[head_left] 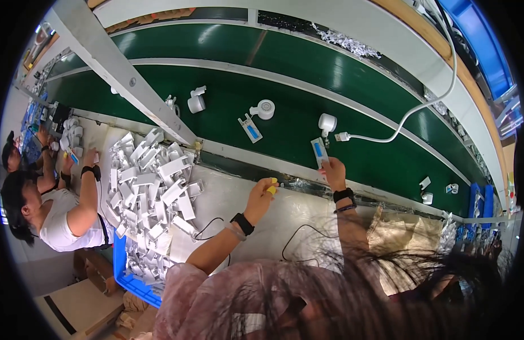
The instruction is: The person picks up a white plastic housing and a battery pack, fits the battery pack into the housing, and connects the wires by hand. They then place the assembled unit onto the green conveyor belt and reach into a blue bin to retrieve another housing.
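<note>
My right hand [334,173] reaches over the edge of the green conveyor belt. It grips the near end of a flat white plastic part with a blue battery-like piece [318,151] in it. My left hand [259,201] hovers above the pale worktop [298,221], with yellow covers on its fingertips. Its fingers are closed, and whatever small thing they may hold is not clear. Just beyond the right hand, a round white fan head [327,123] lies on the belt. Another fan head [265,109] sits farther left, beside a similar flat white part [250,129].
White plastic housings [154,181] are heaped on the left, above a blue crate [123,266]. A white USB cable [409,116] hangs across the belt. A slanted metal post [123,73] stands at left. Two co-workers [63,218] sit at far left. Brown paper [401,238] lies at right.
</note>
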The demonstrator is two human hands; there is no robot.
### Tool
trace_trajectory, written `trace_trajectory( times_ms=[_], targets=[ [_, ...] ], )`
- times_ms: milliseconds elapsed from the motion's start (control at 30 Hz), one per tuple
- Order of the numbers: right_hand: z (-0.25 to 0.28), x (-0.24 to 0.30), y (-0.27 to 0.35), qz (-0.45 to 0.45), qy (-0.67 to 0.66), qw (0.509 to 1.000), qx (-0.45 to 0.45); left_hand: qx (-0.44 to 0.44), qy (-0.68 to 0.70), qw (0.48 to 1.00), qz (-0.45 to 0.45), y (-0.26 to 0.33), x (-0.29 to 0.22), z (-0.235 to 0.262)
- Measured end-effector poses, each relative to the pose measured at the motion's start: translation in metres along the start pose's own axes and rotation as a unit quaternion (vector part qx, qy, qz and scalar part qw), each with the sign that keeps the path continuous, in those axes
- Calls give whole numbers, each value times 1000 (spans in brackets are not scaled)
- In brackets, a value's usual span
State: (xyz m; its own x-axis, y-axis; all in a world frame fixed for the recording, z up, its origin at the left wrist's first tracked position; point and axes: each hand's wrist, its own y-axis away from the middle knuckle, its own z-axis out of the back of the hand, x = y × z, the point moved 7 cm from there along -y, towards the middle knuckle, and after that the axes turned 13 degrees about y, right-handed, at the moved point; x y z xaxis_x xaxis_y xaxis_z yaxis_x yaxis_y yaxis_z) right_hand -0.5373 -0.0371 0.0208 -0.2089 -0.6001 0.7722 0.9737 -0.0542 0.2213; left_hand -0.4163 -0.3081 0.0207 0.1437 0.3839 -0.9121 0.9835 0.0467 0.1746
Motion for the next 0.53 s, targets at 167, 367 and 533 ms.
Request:
trace_trajectory(
  times_ms=[167, 367, 533],
  targets=[
    [-29, 39, 77, -96, -266, 950, 131, 14, 63, 992, 111, 12, -1, -24],
    [-20, 57, 159, -40, -244, 952, 181, 136, -406, 856, -288, 48, -118, -90],
    [-30, 56, 207, -91, -324, 878, 341, 368, -543, 734, -174, 94, -97, -102]
  ],
)
